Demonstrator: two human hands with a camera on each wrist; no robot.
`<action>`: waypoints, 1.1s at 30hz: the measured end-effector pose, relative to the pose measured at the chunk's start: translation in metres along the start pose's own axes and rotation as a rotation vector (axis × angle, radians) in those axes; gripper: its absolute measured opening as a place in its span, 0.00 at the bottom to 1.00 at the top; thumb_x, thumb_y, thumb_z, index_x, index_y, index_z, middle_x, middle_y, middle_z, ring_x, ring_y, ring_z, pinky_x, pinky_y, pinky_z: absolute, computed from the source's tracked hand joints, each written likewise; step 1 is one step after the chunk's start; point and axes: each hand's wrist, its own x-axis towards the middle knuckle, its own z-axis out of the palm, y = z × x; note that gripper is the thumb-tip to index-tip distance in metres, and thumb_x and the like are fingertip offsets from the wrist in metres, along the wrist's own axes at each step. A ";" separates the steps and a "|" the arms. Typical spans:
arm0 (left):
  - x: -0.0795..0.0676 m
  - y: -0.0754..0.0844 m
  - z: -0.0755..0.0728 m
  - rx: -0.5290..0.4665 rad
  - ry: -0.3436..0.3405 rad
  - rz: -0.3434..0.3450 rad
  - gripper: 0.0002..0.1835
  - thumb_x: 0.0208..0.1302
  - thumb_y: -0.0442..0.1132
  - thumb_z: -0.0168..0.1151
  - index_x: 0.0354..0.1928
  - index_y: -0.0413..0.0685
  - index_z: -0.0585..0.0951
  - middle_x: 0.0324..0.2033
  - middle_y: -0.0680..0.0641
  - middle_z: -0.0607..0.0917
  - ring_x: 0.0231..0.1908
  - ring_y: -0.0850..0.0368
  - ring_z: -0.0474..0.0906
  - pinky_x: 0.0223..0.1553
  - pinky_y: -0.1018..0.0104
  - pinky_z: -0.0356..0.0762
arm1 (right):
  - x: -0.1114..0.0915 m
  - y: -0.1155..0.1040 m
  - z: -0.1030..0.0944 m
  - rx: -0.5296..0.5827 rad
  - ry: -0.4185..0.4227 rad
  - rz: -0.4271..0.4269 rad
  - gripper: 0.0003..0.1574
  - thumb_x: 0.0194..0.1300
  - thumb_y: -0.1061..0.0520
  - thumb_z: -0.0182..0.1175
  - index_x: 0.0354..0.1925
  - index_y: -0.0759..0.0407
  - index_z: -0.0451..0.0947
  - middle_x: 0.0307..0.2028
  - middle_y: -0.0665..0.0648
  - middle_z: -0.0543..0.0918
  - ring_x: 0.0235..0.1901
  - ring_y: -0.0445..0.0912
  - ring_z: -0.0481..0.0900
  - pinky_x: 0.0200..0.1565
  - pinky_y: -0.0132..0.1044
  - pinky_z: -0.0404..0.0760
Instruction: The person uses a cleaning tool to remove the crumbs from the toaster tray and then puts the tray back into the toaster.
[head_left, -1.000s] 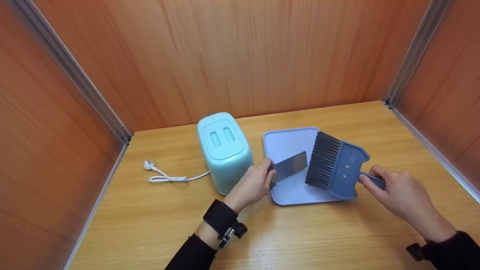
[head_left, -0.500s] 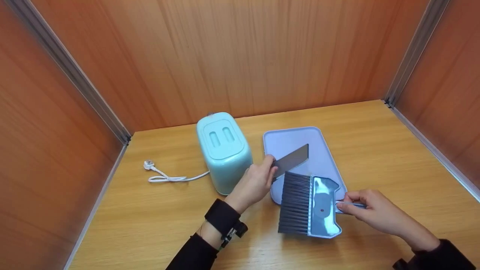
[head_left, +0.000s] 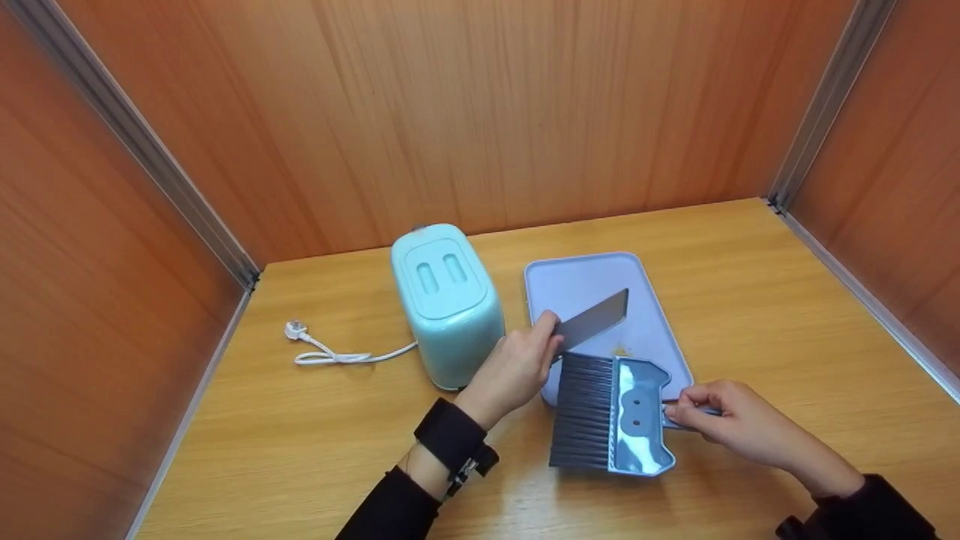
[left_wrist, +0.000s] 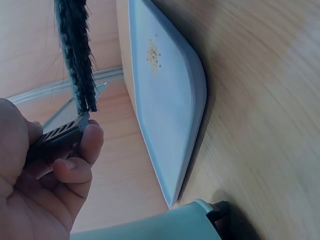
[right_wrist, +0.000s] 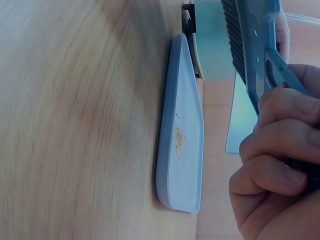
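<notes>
My left hand [head_left: 514, 371] grips the black ribbed end of a flat metal crumb tray [head_left: 596, 319], tilted above the lavender serving tray [head_left: 577, 279]. With my right hand [head_left: 742, 424] I pinch the handle of a blue hand brush [head_left: 637, 420], whose head has a cat-ear outline. Its dark bristles [head_left: 583, 416] point left and overlap the serving tray's near left corner in the head view. In the left wrist view the bristle tips come right at the crumb tray's black grip [left_wrist: 57, 137]. Yellowish crumbs [right_wrist: 178, 141] lie on the serving tray.
A mint-green toaster [head_left: 450, 300] stands upright left of the serving tray, close to my left forearm. Its white cord and plug [head_left: 296, 330] lie on the wooden table [head_left: 300, 442] to the left. Wood panels [head_left: 480, 112] enclose the back and sides.
The brush has come down and left from over the serving tray to its near side, turning over and uncovering crumbs there. The crumb tray has shifted slightly right and tilted more steeply.
</notes>
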 end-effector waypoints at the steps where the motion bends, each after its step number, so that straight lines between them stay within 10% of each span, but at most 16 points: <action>1: 0.000 0.000 0.000 0.004 0.003 0.010 0.07 0.87 0.41 0.48 0.54 0.46 0.73 0.29 0.49 0.83 0.26 0.60 0.77 0.25 0.74 0.72 | 0.000 0.000 -0.001 -0.004 0.002 0.005 0.24 0.81 0.48 0.60 0.31 0.62 0.74 0.22 0.48 0.66 0.23 0.40 0.69 0.25 0.31 0.66; 33: -0.007 -0.001 0.000 0.223 0.074 0.238 0.07 0.88 0.42 0.47 0.52 0.48 0.73 0.24 0.54 0.74 0.21 0.63 0.67 0.20 0.78 0.58 | 0.004 0.027 -0.029 0.017 0.150 0.300 0.27 0.84 0.41 0.54 0.40 0.63 0.81 0.19 0.48 0.67 0.21 0.44 0.67 0.25 0.33 0.66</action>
